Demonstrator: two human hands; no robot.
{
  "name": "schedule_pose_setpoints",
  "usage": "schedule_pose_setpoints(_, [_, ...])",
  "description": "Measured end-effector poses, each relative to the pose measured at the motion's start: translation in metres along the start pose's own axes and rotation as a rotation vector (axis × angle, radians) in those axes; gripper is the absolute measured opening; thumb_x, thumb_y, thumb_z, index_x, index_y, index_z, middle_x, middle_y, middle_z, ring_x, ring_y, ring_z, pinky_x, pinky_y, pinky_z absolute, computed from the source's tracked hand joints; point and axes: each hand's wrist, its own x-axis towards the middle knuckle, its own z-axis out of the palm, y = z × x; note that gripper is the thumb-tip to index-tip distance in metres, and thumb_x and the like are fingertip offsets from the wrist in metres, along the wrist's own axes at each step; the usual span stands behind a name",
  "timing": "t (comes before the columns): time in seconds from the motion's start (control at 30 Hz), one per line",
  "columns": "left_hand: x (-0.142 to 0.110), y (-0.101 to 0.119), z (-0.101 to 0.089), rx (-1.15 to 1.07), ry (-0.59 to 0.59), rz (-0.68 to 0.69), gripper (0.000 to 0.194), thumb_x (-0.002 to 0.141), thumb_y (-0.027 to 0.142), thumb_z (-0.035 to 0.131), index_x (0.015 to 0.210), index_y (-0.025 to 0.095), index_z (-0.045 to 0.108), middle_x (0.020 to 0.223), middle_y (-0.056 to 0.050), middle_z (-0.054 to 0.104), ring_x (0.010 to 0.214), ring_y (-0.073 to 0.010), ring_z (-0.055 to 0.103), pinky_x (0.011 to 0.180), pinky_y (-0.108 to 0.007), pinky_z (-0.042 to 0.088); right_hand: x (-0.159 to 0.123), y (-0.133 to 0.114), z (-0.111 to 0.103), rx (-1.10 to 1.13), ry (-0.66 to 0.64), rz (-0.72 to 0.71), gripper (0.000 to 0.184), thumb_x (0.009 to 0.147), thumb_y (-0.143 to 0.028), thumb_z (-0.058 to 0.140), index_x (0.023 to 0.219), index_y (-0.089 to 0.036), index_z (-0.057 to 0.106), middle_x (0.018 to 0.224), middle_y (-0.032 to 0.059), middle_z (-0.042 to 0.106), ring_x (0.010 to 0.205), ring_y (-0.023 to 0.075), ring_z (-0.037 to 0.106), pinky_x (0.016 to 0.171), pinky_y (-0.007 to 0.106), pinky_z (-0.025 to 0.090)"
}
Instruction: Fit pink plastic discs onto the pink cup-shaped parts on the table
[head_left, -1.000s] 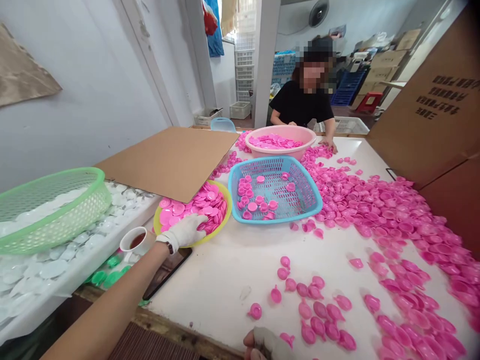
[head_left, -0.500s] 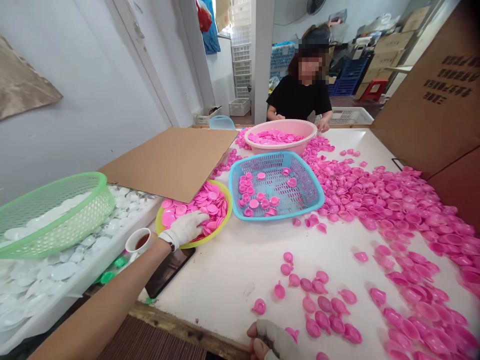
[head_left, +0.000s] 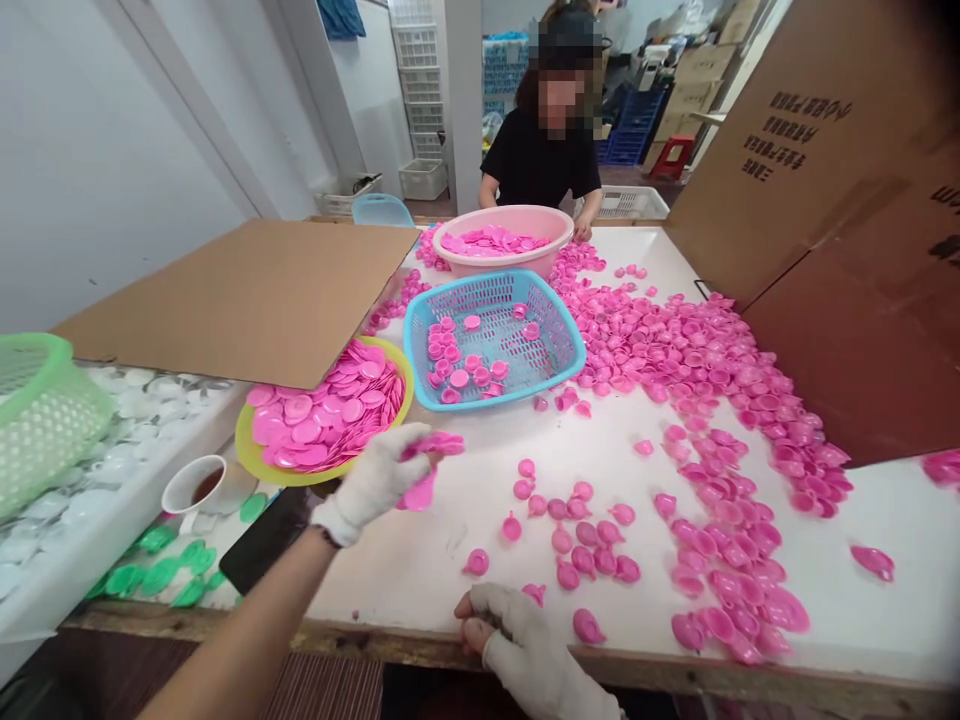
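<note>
My left hand (head_left: 379, 480), in a whitish glove with bare fingertips, grips a few flat pink plastic discs (head_left: 420, 490) above the table. Just behind it stands a yellow bowl (head_left: 247, 455) heaped with similar discs (head_left: 315, 420). My right hand (head_left: 517, 635), gloved the same way, rests at the table's front edge with fingers loosely curled and a gap to the thumb; nothing shows in it. Beyond its fingers lie several small pink cup-like pieces (head_left: 585, 560), each with a pointed tab. More of these sit in a blue basket (head_left: 491, 395).
A large pile of pink pieces (head_left: 675, 350) spreads along the right, beside a cardboard box (head_left: 817, 240). A pink basin (head_left: 502, 262) stands before a co-worker (head_left: 540, 150). On the left are cardboard (head_left: 247, 290), a cup (head_left: 187, 490), a phone (head_left: 262, 545) and green pieces (head_left: 161, 575).
My left hand has come out of the yellow bowl toward the right, carrying pink discs. The view has turned to the right. My right hand stays near the table edge.
</note>
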Motion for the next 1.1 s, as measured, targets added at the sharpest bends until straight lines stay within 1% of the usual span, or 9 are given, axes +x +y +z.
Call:
schedule_pose_setpoints(0.07, [0.006,-0.012,0.038,-0.021,-0.055,0.027,0.022,0.082,0.027,0.051,0.093,0.016,0.065,0.077,-0.002,0.068,0.065,-0.0129,0.058,0.060,-0.023,0.046,-0.001,0.001,-0.010,-0.204,0.048,-0.157,0.018,0.088,-0.023,0.046,0.101,-0.023,0.060,0.092,0.0022,0.063,0.085,0.0157,0.058,0.077,0.026,0.045])
schedule_pose_setpoints(0.13, [0.012,-0.029,0.066,0.043,-0.022,0.067,0.020,0.080,0.020,0.050,0.092,0.015,0.065,0.080,-0.003,0.068,0.071,-0.0145,0.060,0.066,-0.025,0.048,0.001,0.003,-0.025,-0.462,0.118,-0.306,0.021,0.086,-0.014,0.045,0.099,-0.022,0.060,0.097,0.0042,0.063,0.090,0.0173,0.057,0.082,0.028,0.044])
schedule_pose_setpoints(0.23, [0.016,-0.047,0.087,0.123,0.059,0.100,0.026,0.076,0.011,0.050,0.097,0.017,0.063,0.094,-0.006,0.066,0.086,-0.0186,0.061,0.079,-0.031,0.049,0.011,0.009,-0.048,-0.790,0.253,-0.324,0.024,0.083,-0.006,0.044,0.095,-0.020,0.061,0.095,0.0068,0.062,0.085,0.0188,0.057,0.073,0.029,0.044])
schedule_pose_setpoints(0.37, [0.011,-0.051,0.089,0.235,0.114,0.151,0.030,0.077,0.012,0.051,0.104,0.020,0.060,0.113,-0.008,0.059,0.101,-0.0207,0.058,0.087,-0.033,0.049,0.033,0.014,-0.060,-1.034,0.281,-0.188,0.020,0.084,-0.008,0.048,0.094,-0.020,0.061,0.096,0.0072,0.060,0.076,0.0173,0.056,0.060,0.027,0.041])
schedule_pose_setpoints(0.47, [0.001,-0.051,0.084,0.324,0.117,0.177,0.027,0.082,0.020,0.052,0.108,0.020,0.058,0.121,-0.010,0.055,0.107,-0.0223,0.057,0.088,-0.034,0.050,0.042,0.011,-0.057,-1.086,0.225,-0.093,0.022,0.085,-0.006,0.046,0.094,-0.019,0.061,0.099,0.0090,0.059,0.079,0.0182,0.056,0.064,0.028,0.040])
schedule_pose_setpoints(0.6, [-0.020,-0.058,0.072,0.412,0.158,0.202,0.033,0.083,0.015,0.049,0.115,0.020,0.055,0.124,-0.011,0.053,0.120,-0.0246,0.050,0.094,-0.036,0.048,0.037,0.000,-0.062,-0.869,0.090,0.003,0.026,0.085,-0.002,0.040,0.093,-0.017,0.060,0.096,0.0082,0.060,0.083,0.0167,0.055,0.074,0.029,0.040])
schedule_pose_setpoints(0.8, [-0.056,-0.062,0.070,0.458,0.330,0.191,0.022,0.085,0.015,0.049,0.102,0.019,0.061,0.111,-0.011,0.059,0.104,-0.0232,0.055,0.088,-0.037,0.049,0.039,-0.012,-0.083,-0.746,-0.055,0.122,0.022,0.084,-0.009,0.042,0.073,-0.017,0.058,0.071,0.0003,0.062,0.063,0.0105,0.054,0.058,0.021,0.035])
schedule_pose_setpoints(0.93, [-0.059,-0.040,0.090,0.474,0.100,0.224,0.014,0.087,0.018,0.049,0.090,0.020,0.062,0.092,-0.005,0.061,0.084,-0.0180,0.056,0.075,-0.030,0.048,0.048,-0.014,-0.086,-0.794,0.027,0.169,0.019,0.088,-0.016,0.042,0.080,-0.016,0.060,0.077,0.0044,0.063,0.070,0.0135,0.054,0.061,0.024,0.033])
schedule_pose_setpoints(1.1, [-0.033,-0.013,0.113,0.675,-0.152,0.140,0.007,0.082,0.022,0.056,0.082,0.017,0.060,0.083,-0.008,0.060,0.082,-0.0240,0.053,0.069,-0.036,0.043,0.040,-0.018,-0.081,-0.827,0.109,0.181,0.016,0.089,-0.021,0.045,0.084,-0.018,0.059,0.075,0.0039,0.060,0.072,0.0151,0.053,0.065,0.026,0.033])
